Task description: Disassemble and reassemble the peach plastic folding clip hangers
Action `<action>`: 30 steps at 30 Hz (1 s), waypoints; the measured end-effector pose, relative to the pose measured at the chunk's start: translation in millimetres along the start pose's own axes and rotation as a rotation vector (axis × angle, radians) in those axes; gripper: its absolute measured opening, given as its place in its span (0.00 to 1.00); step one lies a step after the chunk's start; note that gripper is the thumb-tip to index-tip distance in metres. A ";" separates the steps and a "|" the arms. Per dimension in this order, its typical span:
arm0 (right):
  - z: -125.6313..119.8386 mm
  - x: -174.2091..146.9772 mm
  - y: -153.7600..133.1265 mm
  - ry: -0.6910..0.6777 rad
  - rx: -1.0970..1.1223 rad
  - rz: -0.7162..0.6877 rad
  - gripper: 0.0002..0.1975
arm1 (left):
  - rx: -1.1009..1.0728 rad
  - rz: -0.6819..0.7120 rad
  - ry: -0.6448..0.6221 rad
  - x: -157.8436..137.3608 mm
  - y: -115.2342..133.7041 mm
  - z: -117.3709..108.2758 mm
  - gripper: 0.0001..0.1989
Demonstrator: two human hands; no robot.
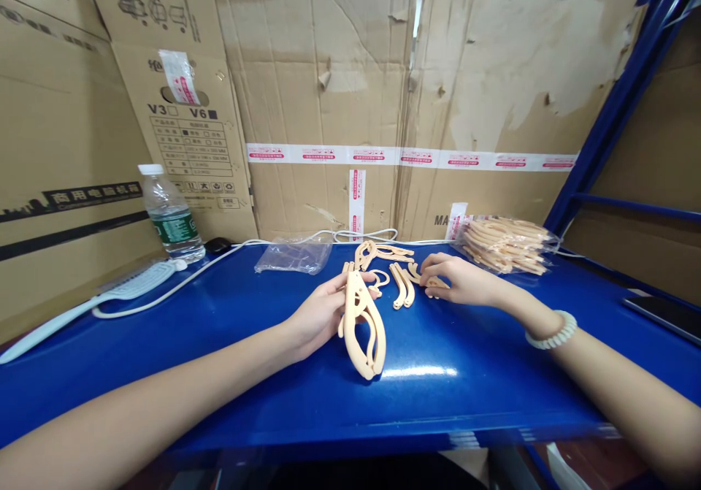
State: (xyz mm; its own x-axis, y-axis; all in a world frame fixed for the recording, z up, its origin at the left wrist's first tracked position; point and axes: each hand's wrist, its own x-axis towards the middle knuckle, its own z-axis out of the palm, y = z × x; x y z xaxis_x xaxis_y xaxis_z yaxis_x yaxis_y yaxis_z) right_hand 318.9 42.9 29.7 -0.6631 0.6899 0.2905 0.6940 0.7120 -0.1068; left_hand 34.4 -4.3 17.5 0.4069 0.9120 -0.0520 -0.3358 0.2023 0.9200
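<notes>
My left hand [323,311] is wrapped around a cream folding clothes hanger [377,337], folded up with its rounded end toward me. Parts of other hanger pieces show just behind those fingers. Over to the right, my right hand [452,277] has its fingers curled down onto a hanger arm [437,282] lying on the table. Between the hands lie two loose curved arms [403,285] side by side and a hanger hook [382,279]. Farther back rests another folded hanger [366,254] with pieces beside it.
A clear bag packed with hanger parts [504,245] lies at the back right of the blue table [219,402]. Flat plastic wrap [293,255], a water bottle [171,216], a pale brush-like tool [131,283] and a white cable stand left. A phone [665,315] lies right; cardboard walls the back.
</notes>
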 end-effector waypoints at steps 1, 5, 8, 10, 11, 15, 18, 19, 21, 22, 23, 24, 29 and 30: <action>0.6 0.1 3.4 -0.023 0.004 0.021 0.06 | 0.001 -0.001 -0.001 0.0 -0.2 -0.4 0.12; 1.9 0.5 12.6 -0.071 0.005 0.109 0.06 | 0.005 0.001 -0.011 -0.4 -1.5 -2.4 0.12; -1.4 -1.0 19.5 -0.085 -0.014 0.169 0.08 | 0.006 -0.001 -0.016 -0.4 -1.9 -3.4 0.13; -4.7 -2.4 23.0 -0.083 -0.034 0.197 0.09 | 0.003 -0.002 -0.015 -0.1 -1.6 -3.6 0.13; -6.1 -3.0 24.1 -0.077 -0.045 0.208 0.09 | 0.000 -0.004 -0.014 0.1 -1.3 -3.7 0.13; -8.1 -3.9 23.7 -0.062 -0.077 0.227 0.11 | -0.007 -0.006 -0.012 0.6 -0.2 -4.6 0.13; -6.7 -3.9 23.4 -0.073 -0.099 0.244 0.11 | -0.012 -0.007 -0.014 0.8 -0.2 -5.3 0.13; -6.3 -4.0 23.9 -0.074 -0.109 0.253 0.11 | -0.014 -0.008 -0.016 0.9 -0.3 -5.4 0.13; -6.3 -4.5 25.8 -0.075 -0.127 0.266 0.11 | -0.018 -0.009 -0.020 0.9 -0.4 -5.4 0.13; -6.7 -4.8 26.7 -0.075 -0.136 0.270 0.11 | -0.019 -0.009 -0.021 1.0 -0.3 -5.3 0.13; -7.4 -5.1 27.1 -0.073 -0.144 0.272 0.10 | -0.022 -0.009 -0.023 1.0 -0.2 -5.2 0.13; -8.2 -5.4 26.5 -0.069 -0.153 0.274 0.10 | -0.024 -0.009 -0.024 1.0 -0.1 -5.2 0.12; -10.0 -3.6 -8.0 0.046 -0.195 0.228 0.09 | -0.044 -0.008 -0.018 1.8 0.1 -6.2 0.13; -8.5 -2.7 -22.2 0.085 -0.182 0.173 0.10 | -0.049 -0.009 -0.014 2.1 -0.2 -6.5 0.13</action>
State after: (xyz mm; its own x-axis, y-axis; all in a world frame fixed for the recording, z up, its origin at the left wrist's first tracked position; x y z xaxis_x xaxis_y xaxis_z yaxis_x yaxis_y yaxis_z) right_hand 307.6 24.1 39.4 -0.5095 0.7802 0.3629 0.8390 0.5440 0.0084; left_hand 29.8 -0.1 14.7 0.4217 0.9051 -0.0548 -0.3731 0.2283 0.8993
